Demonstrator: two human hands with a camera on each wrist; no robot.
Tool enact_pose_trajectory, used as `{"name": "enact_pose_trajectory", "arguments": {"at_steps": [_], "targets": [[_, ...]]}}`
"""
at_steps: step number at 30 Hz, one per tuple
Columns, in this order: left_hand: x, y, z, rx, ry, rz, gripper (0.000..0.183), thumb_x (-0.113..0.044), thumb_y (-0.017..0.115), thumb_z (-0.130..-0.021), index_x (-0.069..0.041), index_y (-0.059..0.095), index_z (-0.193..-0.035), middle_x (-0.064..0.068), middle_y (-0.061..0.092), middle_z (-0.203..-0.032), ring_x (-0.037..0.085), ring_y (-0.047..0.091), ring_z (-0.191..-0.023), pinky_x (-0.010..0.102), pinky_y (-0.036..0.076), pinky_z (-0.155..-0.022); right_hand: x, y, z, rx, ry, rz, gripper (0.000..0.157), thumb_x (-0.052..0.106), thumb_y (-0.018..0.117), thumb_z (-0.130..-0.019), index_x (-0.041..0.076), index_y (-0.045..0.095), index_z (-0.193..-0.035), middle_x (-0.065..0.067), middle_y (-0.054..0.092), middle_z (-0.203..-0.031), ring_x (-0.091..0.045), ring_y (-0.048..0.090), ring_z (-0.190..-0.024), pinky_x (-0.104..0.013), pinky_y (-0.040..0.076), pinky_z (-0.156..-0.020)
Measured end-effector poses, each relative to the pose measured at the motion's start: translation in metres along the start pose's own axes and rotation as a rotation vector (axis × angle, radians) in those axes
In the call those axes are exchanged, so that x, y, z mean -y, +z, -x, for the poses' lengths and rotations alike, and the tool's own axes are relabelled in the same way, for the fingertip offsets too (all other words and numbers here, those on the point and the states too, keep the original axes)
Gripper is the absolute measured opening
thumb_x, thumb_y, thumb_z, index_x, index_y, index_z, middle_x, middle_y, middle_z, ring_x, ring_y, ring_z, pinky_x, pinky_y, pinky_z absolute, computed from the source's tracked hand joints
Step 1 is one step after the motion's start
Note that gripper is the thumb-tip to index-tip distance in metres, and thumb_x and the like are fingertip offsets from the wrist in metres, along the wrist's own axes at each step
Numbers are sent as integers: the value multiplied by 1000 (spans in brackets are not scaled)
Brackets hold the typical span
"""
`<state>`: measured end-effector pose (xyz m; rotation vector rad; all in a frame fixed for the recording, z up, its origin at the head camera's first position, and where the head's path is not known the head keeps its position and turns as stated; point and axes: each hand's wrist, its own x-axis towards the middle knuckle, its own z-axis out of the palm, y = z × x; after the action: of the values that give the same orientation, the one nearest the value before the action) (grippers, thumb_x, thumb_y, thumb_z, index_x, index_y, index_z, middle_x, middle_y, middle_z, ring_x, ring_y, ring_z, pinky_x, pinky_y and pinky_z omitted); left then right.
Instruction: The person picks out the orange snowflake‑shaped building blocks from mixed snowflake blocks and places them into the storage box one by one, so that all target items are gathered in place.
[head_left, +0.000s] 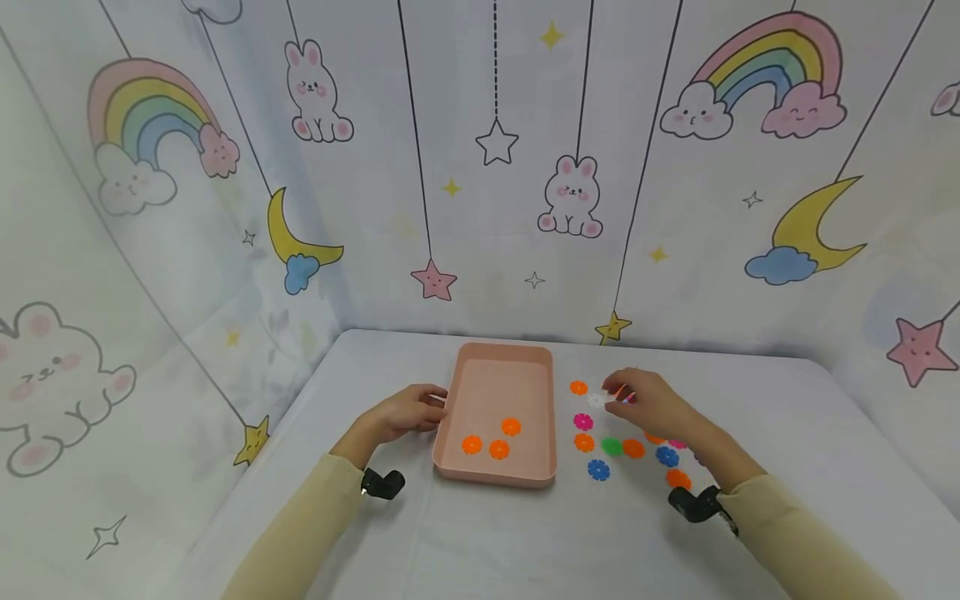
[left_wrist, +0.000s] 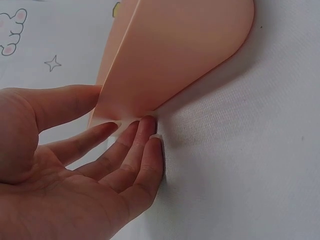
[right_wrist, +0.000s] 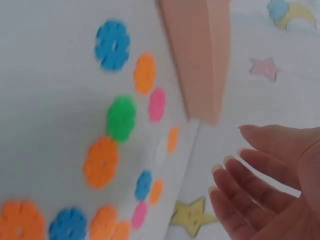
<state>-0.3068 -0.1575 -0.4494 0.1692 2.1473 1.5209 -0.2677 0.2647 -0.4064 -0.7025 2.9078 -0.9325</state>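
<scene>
My left hand (head_left: 408, 411) is beside the pink tray (head_left: 501, 375), its fingertips and thumb touching the outer left wall; in the left wrist view the thumb (left_wrist: 70, 102) meets the rim and the fingers bend loosely low on the wall. Three orange notched plastic discs (head_left: 499, 450) lie inside, toward the near end. Over the table right of the tray, my right hand (head_left: 651, 404) reaches toward a white notched disc (head_left: 596, 400). Its thumb (right_wrist: 275, 142) and loosely bent fingers stand apart with nothing between them. Small orange, pink and blue discs show past the fingertips in the head view.
More discs are scattered right of the tray: orange (head_left: 579, 387), pink (head_left: 583, 422), green (head_left: 612, 447) and blue (head_left: 598, 470), with several partly hidden by the right hand and forearm. A white cloth covers the table (head_left: 480, 542). A cartoon-printed curtain (head_left: 495, 217) hangs behind.
</scene>
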Motion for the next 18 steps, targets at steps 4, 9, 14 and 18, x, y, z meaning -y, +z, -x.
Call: {"name": "enact_pose_trajectory", "arguments": {"at_steps": [4, 9, 14, 18], "targets": [[0, 1, 0, -12, -8, 3, 51, -8, 63, -99, 4, 47, -146, 23, 56, -141, 26, 64, -112, 42, 54, -99, -24, -15, 7, 9, 74, 3, 31, 12, 72, -95, -6, 65, -119, -16, 69, -109, -30, 64, -98, -42, 60, -82], [0, 0, 0, -14, -8, 0, 50, -7, 63, -99, 4, 47, -145, 22, 56, -141, 26, 64, -111, 41, 54, -98, -57, -21, 12, 7, 160, 10, 33, 14, 71, -95, -8, 65, -119, -16, 68, -107, -34, 64, -99, -47, 59, -84], [-1, 0, 0, -8, -19, -3, 51, -8, 62, -99, 4, 46, -146, 23, 54, -143, 27, 63, -113, 42, 53, -101, -87, -19, 18, 39, 250, -7, 35, 15, 70, -96, -9, 64, -120, -18, 66, -108, -36, 63, -102, -51, 58, -87], [0, 0, -1, -5, -18, 0, 51, -8, 62, -99, 4, 46, -146, 23, 55, -142, 27, 63, -114, 42, 53, -101, -99, -19, 21, 72, 313, -33, 38, 18, 71, -96, -9, 63, -121, -19, 66, -111, -36, 62, -103, -53, 56, -91]]}}
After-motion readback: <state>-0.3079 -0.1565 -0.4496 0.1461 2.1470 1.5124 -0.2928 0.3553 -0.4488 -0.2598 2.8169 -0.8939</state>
